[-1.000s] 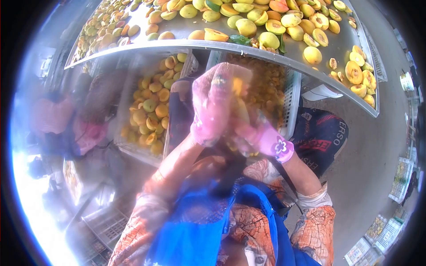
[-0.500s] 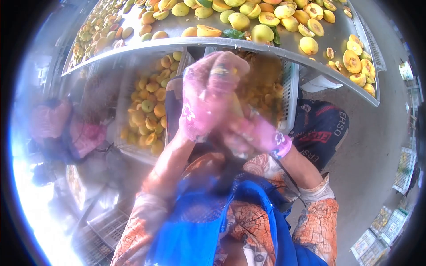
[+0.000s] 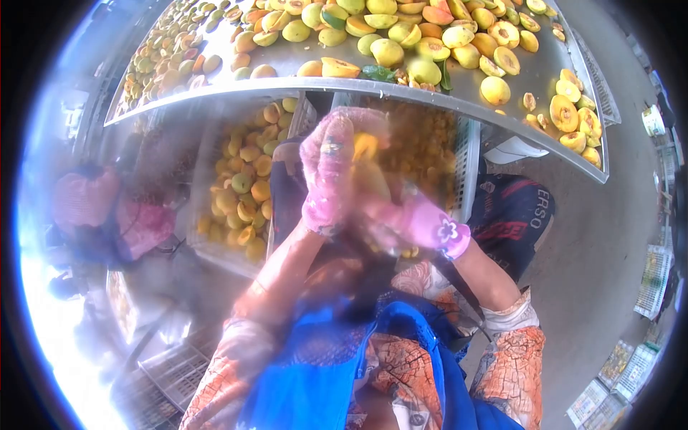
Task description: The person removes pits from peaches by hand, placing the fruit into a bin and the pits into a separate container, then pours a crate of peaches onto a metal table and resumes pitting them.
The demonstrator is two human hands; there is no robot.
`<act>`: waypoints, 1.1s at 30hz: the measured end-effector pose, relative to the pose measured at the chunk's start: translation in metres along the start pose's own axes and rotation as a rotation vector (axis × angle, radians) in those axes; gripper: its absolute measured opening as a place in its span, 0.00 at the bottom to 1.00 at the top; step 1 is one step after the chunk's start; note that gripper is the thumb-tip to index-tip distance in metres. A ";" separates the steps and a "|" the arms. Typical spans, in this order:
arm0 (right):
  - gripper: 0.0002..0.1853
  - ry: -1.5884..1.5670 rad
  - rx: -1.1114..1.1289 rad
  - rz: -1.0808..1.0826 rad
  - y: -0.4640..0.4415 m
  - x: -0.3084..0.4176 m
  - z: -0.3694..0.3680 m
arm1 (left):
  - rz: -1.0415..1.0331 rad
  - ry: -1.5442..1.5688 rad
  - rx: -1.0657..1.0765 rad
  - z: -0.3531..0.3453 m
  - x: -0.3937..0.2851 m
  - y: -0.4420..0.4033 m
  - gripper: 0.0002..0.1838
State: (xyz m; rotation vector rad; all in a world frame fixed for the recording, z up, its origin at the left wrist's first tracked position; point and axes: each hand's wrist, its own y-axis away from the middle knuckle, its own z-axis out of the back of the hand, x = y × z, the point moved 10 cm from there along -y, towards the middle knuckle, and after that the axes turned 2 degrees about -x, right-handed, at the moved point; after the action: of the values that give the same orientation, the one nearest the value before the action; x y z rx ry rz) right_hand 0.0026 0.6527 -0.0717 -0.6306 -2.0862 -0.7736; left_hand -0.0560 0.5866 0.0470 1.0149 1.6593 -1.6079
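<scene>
My left hand (image 3: 333,168), in a pink glove, is closed with its fingers curled around a yellow-orange fruit (image 3: 365,146), partly hidden and blurred. Close beside it on the right is my right hand (image 3: 412,221), also pink-gloved, with its fingers bent in toward the left one. Blur hides its fingertips and anything in them. Behind and below the hands stands a crate (image 3: 467,168) with many small orange-brown pieces. Halved and whole fruits (image 3: 437,49) lie on the metal table (image 3: 315,84) above.
A second crate (image 3: 229,254) of halved fruits stands left of my hands. Further left, a co-worker (image 3: 118,211) in pink is blurred. A white container (image 3: 512,150) is under the table's right side. More crates (image 3: 653,281) line the far right.
Against half a second ago, both hands are slightly lower, and the yellow-orange fruit shows again at my left hand. The view has shifted a little.
</scene>
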 end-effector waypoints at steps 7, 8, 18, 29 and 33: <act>0.22 0.092 -0.199 -0.046 0.006 -0.020 0.029 | 0.257 -0.208 0.165 -0.010 0.036 0.005 0.12; 0.19 -0.026 -0.115 -0.037 0.007 -0.011 0.016 | 0.351 -0.106 0.122 -0.009 0.033 0.001 0.14; 0.11 -0.283 0.055 -0.096 -0.008 0.016 -0.024 | -0.073 -0.085 0.142 0.016 0.011 -0.009 0.22; 0.13 -0.107 -0.251 -0.079 -0.015 -0.012 0.007 | 0.385 0.004 0.008 0.031 0.037 0.008 0.22; 0.12 -0.066 -0.314 -0.079 -0.017 -0.021 0.024 | 0.383 0.092 -0.093 0.033 0.047 0.018 0.18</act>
State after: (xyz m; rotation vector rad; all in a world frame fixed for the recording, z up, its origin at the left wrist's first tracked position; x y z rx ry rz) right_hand -0.0095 0.6546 -0.1056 -0.7540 -2.0769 -1.1530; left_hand -0.0681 0.5582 -0.0045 1.2841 1.4722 -1.2387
